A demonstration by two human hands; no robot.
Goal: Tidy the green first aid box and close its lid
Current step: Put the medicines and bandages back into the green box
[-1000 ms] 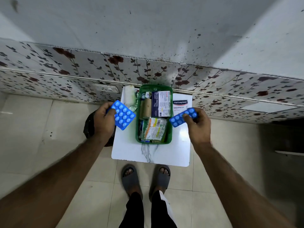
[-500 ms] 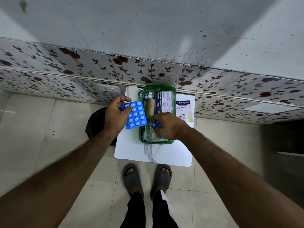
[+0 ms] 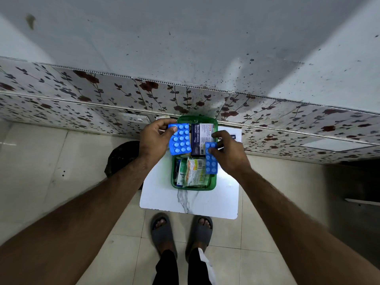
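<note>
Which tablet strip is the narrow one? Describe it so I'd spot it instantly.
Find the green plastic first aid box on the white marble-look table. Over its right edge, the right hand holds a narrow blue blister strip, two tablets wide; the left hand's blue sheet is wider.

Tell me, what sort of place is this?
Probably a room in a home: pale tiled floor, flower-patterned wall panels with a wall socket, and a small white marble-look table beside them.

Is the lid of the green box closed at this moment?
No, the green box is open with packets visible inside, and the left hand and right hand each hold a blue tablet strip above it.
</note>
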